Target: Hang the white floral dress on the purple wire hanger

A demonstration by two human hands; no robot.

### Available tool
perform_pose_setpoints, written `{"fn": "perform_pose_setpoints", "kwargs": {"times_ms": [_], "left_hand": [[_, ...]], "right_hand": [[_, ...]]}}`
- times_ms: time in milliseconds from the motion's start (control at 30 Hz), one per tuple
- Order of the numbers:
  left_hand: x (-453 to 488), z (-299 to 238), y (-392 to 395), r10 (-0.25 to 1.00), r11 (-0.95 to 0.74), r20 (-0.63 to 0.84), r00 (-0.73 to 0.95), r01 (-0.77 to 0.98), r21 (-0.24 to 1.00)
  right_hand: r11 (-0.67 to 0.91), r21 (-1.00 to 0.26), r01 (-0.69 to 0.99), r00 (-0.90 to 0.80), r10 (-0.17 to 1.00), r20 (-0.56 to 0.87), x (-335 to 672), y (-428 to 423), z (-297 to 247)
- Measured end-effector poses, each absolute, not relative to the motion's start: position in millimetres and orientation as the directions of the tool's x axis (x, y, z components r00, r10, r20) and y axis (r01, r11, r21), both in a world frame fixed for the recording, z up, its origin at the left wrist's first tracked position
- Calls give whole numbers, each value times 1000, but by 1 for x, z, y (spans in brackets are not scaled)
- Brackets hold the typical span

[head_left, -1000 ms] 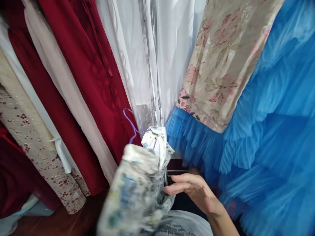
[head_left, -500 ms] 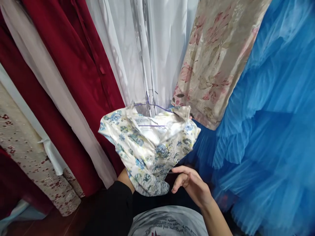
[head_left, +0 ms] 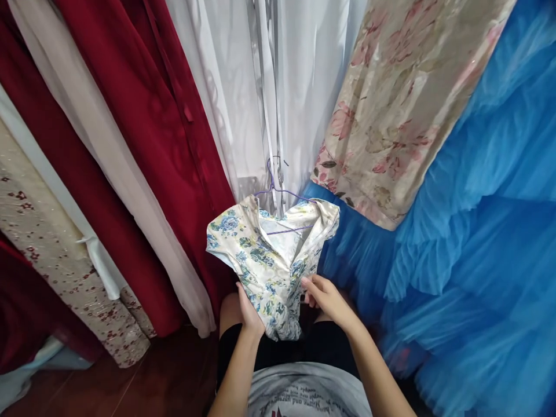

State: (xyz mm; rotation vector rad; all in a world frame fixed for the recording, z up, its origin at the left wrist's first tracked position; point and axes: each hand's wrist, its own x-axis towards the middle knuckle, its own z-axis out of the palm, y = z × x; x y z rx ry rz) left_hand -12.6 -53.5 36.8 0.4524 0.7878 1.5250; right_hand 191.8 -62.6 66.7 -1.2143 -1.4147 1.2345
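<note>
A short-sleeved floral top (head_left: 264,284), cream with blue flowers and an open V neckline, hangs in front of me on a purple wire hanger (head_left: 272,186). My left hand (head_left: 251,313) is at the top's lower left side, the cloth against its palm and its other fingers partly hidden behind the fabric. On the opposite side my right hand (head_left: 325,298) has curled fingers at the edge of the cloth, thumb and forefinger close together. The top's lower end bunches between the two hands.
Long dark red garments (head_left: 143,133) hang at the left beside a beige sequinned one (head_left: 52,249). White cloth (head_left: 304,87) hangs behind the hanger. A pink-flowered beige garment (head_left: 386,133) and a full blue tulle skirt (head_left: 486,278) fill the right. Reddish floor (head_left: 165,376) shows below.
The floral top has narrowed and its sleeves have dropped. My right hand, loosely spread before, has moved up and curled at its edge. My left hand has come into sight from behind the cloth.
</note>
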Motion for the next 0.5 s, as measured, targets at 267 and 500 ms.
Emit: {"fn": "perform_pose_setpoints", "kwargs": {"times_ms": [267,500], "left_hand": [[-13,25,-58,984,-36,-31,-176,-371,928],[-6,10,-57,634,-471,575,-518,331,818]], "right_hand": [[222,-959,173,-265,949,172,163,-31,75],[83,-994,76,-118,990,74,176,-50,64]]}}
